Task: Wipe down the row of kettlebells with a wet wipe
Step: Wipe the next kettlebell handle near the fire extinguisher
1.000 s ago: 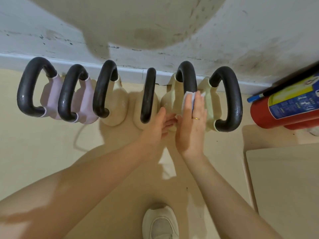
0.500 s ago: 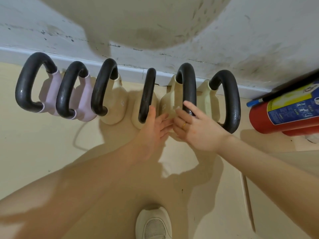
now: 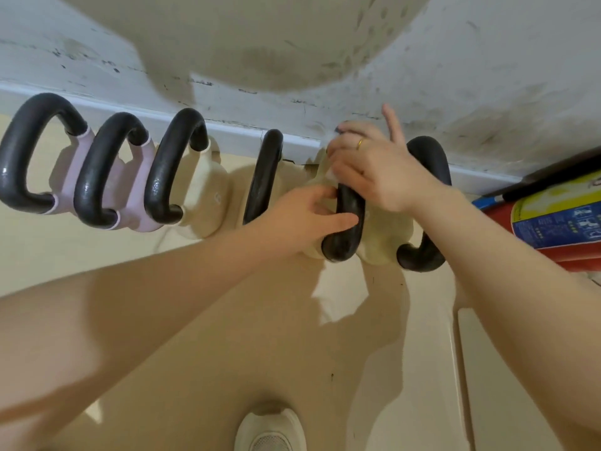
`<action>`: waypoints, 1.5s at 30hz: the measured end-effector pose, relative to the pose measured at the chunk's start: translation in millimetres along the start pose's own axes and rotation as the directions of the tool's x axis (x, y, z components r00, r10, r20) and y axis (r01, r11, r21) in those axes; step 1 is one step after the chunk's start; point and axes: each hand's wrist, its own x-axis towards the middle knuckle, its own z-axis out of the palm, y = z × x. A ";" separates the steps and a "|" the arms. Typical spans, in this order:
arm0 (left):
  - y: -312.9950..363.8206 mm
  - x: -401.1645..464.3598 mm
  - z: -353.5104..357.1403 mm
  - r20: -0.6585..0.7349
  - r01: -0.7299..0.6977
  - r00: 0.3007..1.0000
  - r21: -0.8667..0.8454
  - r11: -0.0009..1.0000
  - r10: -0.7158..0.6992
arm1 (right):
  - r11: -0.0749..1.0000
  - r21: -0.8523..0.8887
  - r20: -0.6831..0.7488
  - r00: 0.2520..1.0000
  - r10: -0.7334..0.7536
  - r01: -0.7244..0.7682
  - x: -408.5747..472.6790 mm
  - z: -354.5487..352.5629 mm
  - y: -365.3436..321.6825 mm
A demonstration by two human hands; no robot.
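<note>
white mesh-toe shoe (image 3: 271,431) at bottom edge, on a smooth beige floor (image 3: 211,353); pale flat panel (image 3: 533,385) at lower right; both bare forearms reach forward to the row of kettlebells (image 3: 201,177) lined up along the white baseboard (image 3: 227,128); six in the row, each with a thick black, slightly pebbled loop handle; two at far left have matte lilac bodies, the other four matte cream; left hand (image 3: 305,213) grips the near end of the fifth kettlebell handle (image 3: 346,222), thumb on the front and fingers curled round the side; right hand (image 3: 374,167) sits over the far top of the same handle, fingers curled and pressing a white wet wipe (image 3: 331,172) onto it, index finger sticking up free, gold ring on one finger; only a small crumpled edge of the wipe shows under the fingers; sixth handle is just right of that hand, partly hidden by the wrist; at right, a red fire extinguisher (image 3: 553,222) lies on its side near the wall, glossy, yellow and blue label with small pictograms, text too small to read; faint embossed mark on the third cream body, unreadable; behind, a scuffed, stained white wall (image 3: 487,76).
</note>
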 end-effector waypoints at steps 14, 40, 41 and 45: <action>2.3 16.9 -7.0 0.166 0.139 0.978 -0.063 0.988 -0.127 | 0.993 -0.087 0.424 0.898 0.115 -0.086 72.9 -9.7 -0.4; 2.0 -0.6 0.3 -0.036 0.046 0.998 0.092 0.995 -0.043 | -0.124 0.837 0.443 0.528 0.725 -0.533 -9.6 9.2 -69.2; -0.4 -2.4 2.6 -0.068 0.034 0.997 0.062 0.997 -0.030 | -0.182 0.858 0.463 0.568 0.680 -0.481 -17.5 8.5 -72.2; -13.1 -6.4 9.6 -0.005 0.099 0.995 -0.157 0.983 -0.101 | -0.216 0.907 0.403 0.598 0.693 -0.361 -20.3 11.7 -73.1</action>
